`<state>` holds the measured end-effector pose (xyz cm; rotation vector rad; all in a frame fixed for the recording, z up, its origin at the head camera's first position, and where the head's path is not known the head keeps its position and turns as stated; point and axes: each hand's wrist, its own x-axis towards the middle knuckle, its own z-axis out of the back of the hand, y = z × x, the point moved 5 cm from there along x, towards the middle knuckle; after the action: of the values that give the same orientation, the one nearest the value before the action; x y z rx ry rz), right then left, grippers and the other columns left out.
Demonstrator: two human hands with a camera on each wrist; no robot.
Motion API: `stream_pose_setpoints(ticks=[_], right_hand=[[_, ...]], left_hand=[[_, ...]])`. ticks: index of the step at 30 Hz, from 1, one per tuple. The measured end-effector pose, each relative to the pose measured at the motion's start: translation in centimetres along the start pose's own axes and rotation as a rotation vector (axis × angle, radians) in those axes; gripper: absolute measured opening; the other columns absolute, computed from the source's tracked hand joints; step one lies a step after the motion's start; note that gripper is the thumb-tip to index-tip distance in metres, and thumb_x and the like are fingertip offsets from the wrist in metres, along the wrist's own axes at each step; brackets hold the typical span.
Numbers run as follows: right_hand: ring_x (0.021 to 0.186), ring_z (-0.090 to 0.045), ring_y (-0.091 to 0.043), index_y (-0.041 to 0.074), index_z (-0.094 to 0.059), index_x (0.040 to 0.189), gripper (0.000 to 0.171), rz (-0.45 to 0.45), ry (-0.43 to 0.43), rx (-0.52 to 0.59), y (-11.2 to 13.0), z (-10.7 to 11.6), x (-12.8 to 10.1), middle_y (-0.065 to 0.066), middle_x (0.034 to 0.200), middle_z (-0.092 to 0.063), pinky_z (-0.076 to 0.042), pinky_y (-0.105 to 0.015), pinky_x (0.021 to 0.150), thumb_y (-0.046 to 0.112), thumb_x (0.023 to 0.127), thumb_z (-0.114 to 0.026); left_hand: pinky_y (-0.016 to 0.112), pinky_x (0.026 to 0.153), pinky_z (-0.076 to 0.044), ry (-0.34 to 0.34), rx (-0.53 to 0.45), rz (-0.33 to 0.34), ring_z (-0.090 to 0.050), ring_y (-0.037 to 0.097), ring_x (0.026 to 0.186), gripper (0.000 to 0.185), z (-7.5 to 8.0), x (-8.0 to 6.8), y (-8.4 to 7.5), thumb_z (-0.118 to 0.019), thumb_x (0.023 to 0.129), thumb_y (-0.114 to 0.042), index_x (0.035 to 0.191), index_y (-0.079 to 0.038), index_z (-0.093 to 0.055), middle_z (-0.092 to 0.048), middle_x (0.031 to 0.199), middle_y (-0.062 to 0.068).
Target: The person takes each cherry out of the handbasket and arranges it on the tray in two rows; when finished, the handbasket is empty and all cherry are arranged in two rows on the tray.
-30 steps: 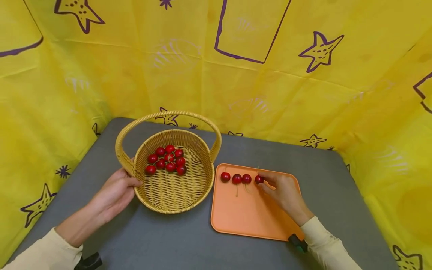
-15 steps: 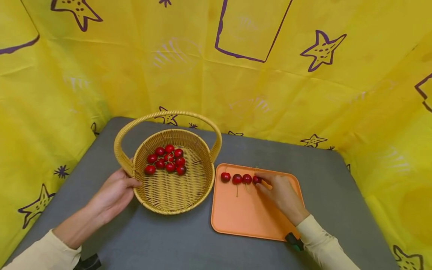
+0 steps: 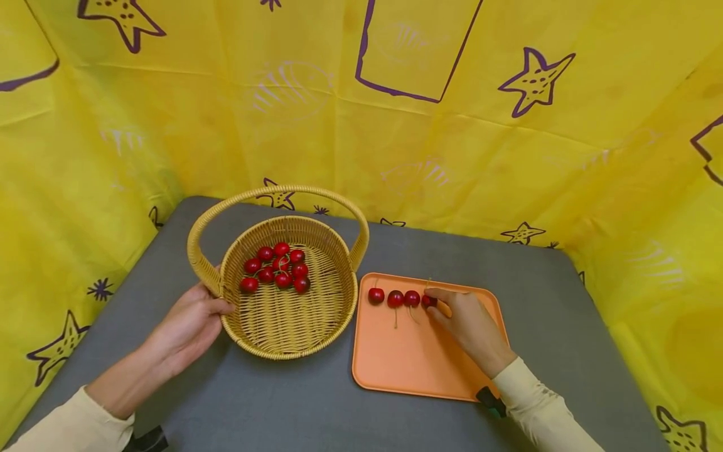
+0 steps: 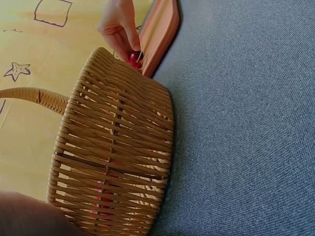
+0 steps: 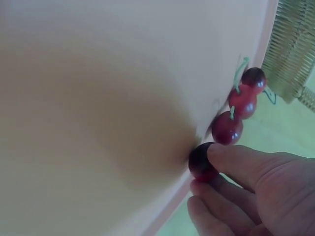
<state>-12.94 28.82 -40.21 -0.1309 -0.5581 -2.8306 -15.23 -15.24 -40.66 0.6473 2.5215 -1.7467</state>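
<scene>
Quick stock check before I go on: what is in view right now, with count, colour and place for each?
Woven wicker basket with arched handle: one, tan, on the table left of the tray.
Cherries in the basket: about nine, red, clustered at its back left.
Flat plastic tray: one, orange, on the table right of the basket.
Cherries on the tray: four, red, in a row along the far edge.
Table: one, grey.
Backdrop cloth with purple stars: yellow, around the table.
Left hand: holds the basket's left rim.
Right hand: pinches the rightmost tray cherry.

right hand [image 3: 463, 320] pinching cherry [image 3: 428, 301] on orange tray [image 3: 418, 370], left hand [image 3: 189, 323] on basket [image 3: 288, 336]
</scene>
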Motion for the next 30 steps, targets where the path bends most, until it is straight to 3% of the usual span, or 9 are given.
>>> stream_pose_setpoints(ticks=[10, 15, 19, 22, 26, 30], right_hand=[[0.066, -0.061, -0.01, 0.006, -0.077, 0.124, 0.034, -0.012, 0.006, -0.062, 0.4, 0.3, 0.1, -0.012, 0.11, -0.079, -0.06, -0.031, 0.063, 0.01, 0.091, -0.083], [0.05, -0.053, -0.014, 0.009, -0.077, 0.129, 0.039, 0.018, -0.044, -0.073, 0.6, 2.4, 0.2, -0.015, 0.112, -0.079, -0.049, -0.031, 0.05, 0.013, 0.09, -0.084], [0.07, -0.073, -0.025, 0.008, -0.074, 0.132, 0.042, 0.048, -0.081, 0.006, 1.7, 4.7, 0.4, -0.015, 0.118, -0.078, -0.062, -0.038, 0.063, 0.01, 0.091, -0.083], [0.1, -0.077, -0.031, 0.01, -0.074, 0.134, 0.044, 0.081, -0.126, 0.069, 3.0, 6.1, 0.7, -0.012, 0.122, -0.077, -0.064, -0.046, 0.081, 0.009, 0.091, -0.082], [0.103, -0.077, -0.023, 0.016, -0.074, 0.135, 0.045, 0.136, -0.165, 0.221, 5.5, 7.0, 1.2, -0.005, 0.124, -0.077, -0.064, -0.041, 0.082, 0.01, 0.091, -0.083], [0.103, -0.076, -0.012, 0.02, -0.074, 0.135, 0.043, 0.205, -0.137, 0.375, 8.8, 6.3, 2.4, 0.002, 0.125, -0.076, -0.063, -0.034, 0.082, 0.016, 0.093, -0.082]], left_hand=[[0.041, 0.13, 0.003, 0.0, 0.009, 0.002, 0.009, 0.02, 0.159, 0.092, 0.1, -0.1, 0.0, -0.034, 0.093, 0.021, 0.167, -0.007, 0.014, 0.01, 0.176, 0.005], [0.04, 0.131, 0.001, 0.001, 0.014, 0.001, 0.007, 0.02, 0.159, 0.09, 0.0, -0.1, -0.1, -0.035, 0.094, 0.02, 0.167, -0.007, 0.012, 0.008, 0.176, 0.006], [0.041, 0.131, 0.001, -0.006, 0.01, 0.002, 0.007, 0.02, 0.159, 0.089, -0.1, -0.2, -0.1, -0.034, 0.095, 0.02, 0.167, -0.006, 0.011, 0.008, 0.176, 0.006], [0.043, 0.131, 0.001, -0.009, 0.015, 0.002, 0.007, 0.021, 0.159, 0.088, -0.1, -0.3, -0.2, -0.034, 0.094, 0.02, 0.167, -0.006, 0.01, 0.007, 0.176, 0.007], [0.044, 0.131, 0.002, -0.008, 0.012, -0.002, 0.008, 0.022, 0.159, 0.09, -0.3, -0.2, -0.4, -0.034, 0.094, 0.02, 0.167, -0.006, 0.012, 0.009, 0.176, 0.007], [0.044, 0.13, 0.003, -0.012, 0.001, -0.004, 0.009, 0.021, 0.159, 0.092, -0.4, -0.3, -0.5, -0.034, 0.093, 0.021, 0.167, -0.007, 0.014, 0.011, 0.176, 0.005]])
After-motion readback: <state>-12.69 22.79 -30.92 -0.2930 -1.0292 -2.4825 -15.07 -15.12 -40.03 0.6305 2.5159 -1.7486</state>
